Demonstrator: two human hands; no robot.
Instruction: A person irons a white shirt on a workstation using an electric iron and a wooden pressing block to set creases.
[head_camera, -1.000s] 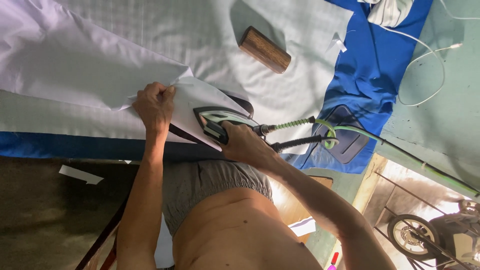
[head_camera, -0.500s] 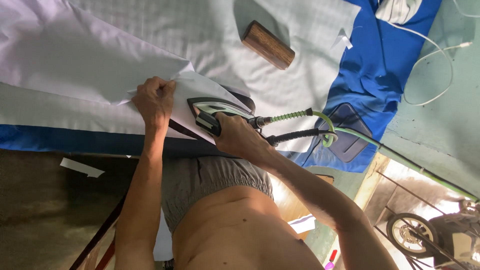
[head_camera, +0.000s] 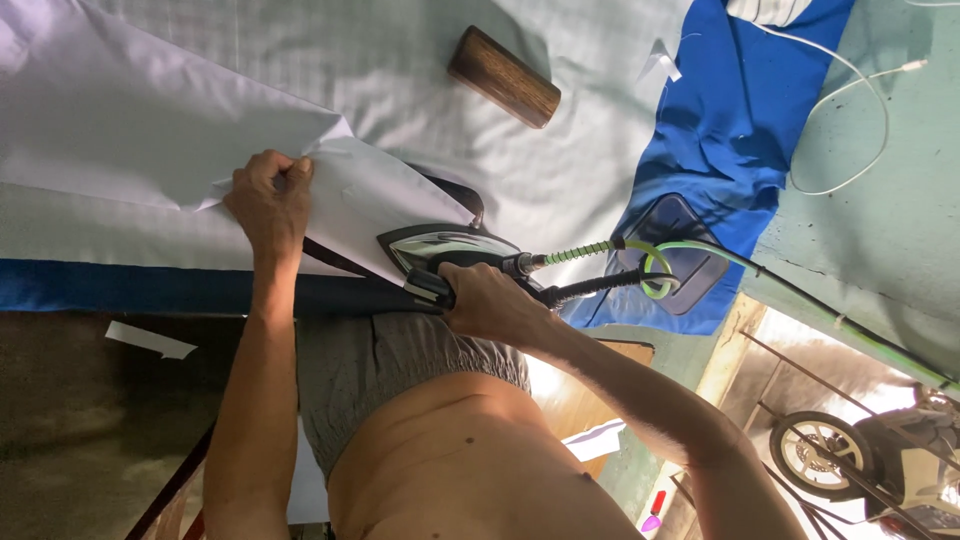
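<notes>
My left hand (head_camera: 268, 195) pinches a folded edge of white fabric (head_camera: 120, 120) and holds it flat on the padded table (head_camera: 400, 60). My right hand (head_camera: 490, 300) grips the black handle of a steam iron (head_camera: 450, 245). The iron's shiny soleplate lies on the white fabric's corner, just to the right of my left hand. A green hose (head_camera: 800, 290) and a black cord run from the back of the iron off to the right.
A brown wooden block (head_camera: 503, 76) lies on the padded surface beyond the iron. Blue cloth (head_camera: 740, 130) covers the right end, with a dark rest pad (head_camera: 680, 250) on it. A white cable (head_camera: 850, 110) loops on the green surface. A motorbike (head_camera: 880, 450) stands at lower right.
The iron has slid a little to the right along the fabric, away from my left hand. My left hand keeps its hold on the fabric's edge.
</notes>
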